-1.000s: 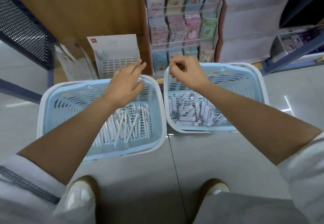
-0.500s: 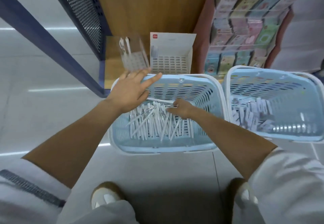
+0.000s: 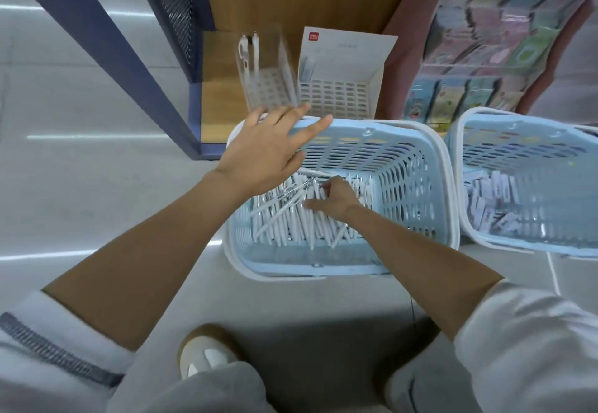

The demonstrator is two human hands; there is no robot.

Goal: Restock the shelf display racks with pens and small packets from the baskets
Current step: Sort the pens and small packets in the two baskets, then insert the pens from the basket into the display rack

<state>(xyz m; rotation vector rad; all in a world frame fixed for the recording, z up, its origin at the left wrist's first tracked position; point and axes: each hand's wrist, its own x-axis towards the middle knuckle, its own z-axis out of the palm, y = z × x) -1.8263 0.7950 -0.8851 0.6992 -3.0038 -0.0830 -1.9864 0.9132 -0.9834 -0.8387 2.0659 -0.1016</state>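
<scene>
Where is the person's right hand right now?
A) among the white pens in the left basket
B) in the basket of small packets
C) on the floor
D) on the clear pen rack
A: the right hand lies among the white pens inside the left basket.

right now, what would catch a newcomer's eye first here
The light blue plastic basket at centre stands out, heaped with white pens, where the right hand digs among them while the open left hand spreads over its far rim. To its right, a second light blue basket holds small white packets.
</scene>
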